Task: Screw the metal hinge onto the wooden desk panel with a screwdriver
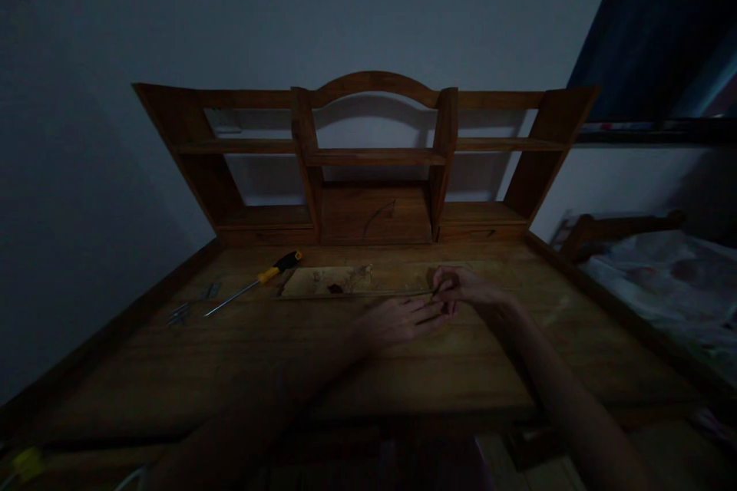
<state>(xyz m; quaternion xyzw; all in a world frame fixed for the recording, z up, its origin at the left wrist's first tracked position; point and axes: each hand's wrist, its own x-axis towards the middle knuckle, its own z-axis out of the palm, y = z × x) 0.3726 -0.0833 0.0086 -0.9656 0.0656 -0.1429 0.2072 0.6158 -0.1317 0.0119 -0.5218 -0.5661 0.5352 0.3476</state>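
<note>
The room is dim. My left hand point(400, 320) lies flat on the wooden desk top point(288, 368), fingers stretched to the right. Just beyond it, my right hand point(461, 285) has its fingers pinched together at the near edge of a flat wooden board point(328, 280) that lies on the desk; whether it holds something small I cannot tell. The fingertips of both hands almost touch. A screwdriver point(253, 282) with a yellow and black handle lies to the left of the board, pointing toward the near left.
A wooden hutch with shelves point(374, 157) stands at the back of the desk against the wall. Small metal parts point(187, 311) lie near the screwdriver's tip. A bed with a patterned cover point(662, 276) is to the right.
</note>
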